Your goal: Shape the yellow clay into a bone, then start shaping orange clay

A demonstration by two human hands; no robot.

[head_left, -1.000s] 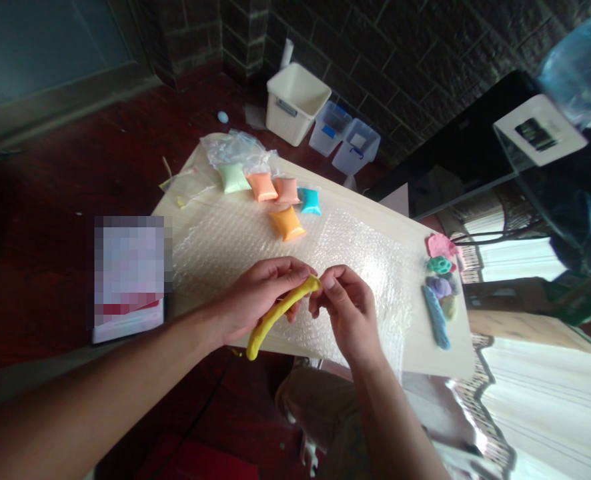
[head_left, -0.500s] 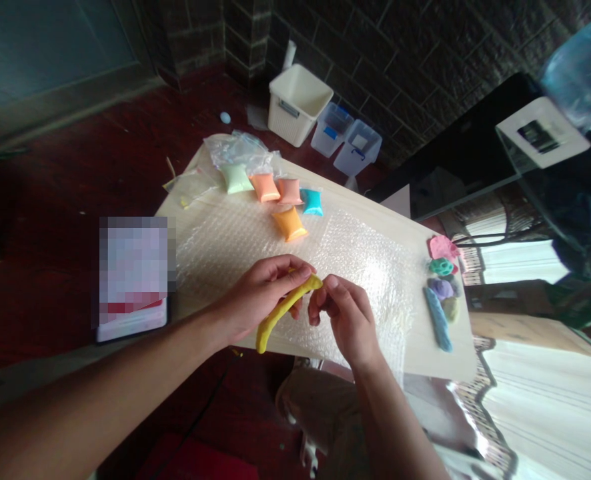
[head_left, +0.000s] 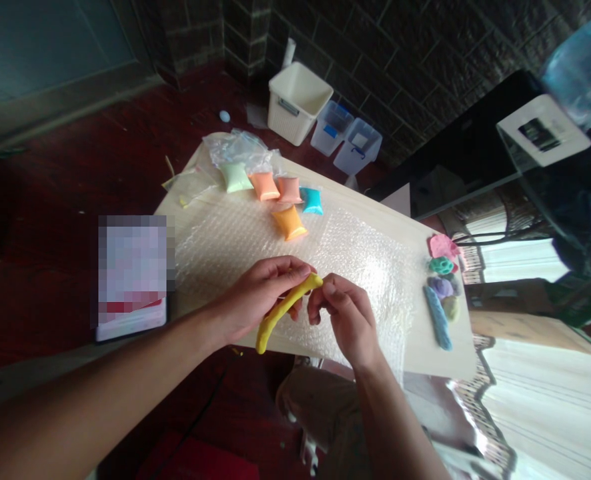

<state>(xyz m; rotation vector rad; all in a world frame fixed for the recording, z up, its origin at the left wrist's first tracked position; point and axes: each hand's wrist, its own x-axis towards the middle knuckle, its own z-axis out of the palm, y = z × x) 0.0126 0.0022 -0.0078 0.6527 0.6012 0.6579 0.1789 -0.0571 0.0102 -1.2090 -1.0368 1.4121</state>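
A slightly curved yellow roll of modelling clay [head_left: 281, 310] is held in the air over the near edge of the bubble wrap [head_left: 360, 267]. My left hand [head_left: 270, 287] grips it near its upper end, thumb on top, while the lower end hangs past the palm. My right hand [head_left: 345, 310] has its fingers curled, with thumb and forefinger close together at the clay's upper tip. Whether those fingertips pinch a bit of clay is too small to make out.
Clay packets in green, orange [head_left: 289, 223] and blue lie at the table's far side beside crumpled plastic bags [head_left: 240, 152]. Shaped clay pieces, including a blue roll [head_left: 438, 319], sit along the right edge. A tablet [head_left: 133, 280] is at the left. Bins [head_left: 298, 103] stand on the floor behind.
My right thumb has shifted slightly at the clay's tip. The clay and my left hand stay almost in place.
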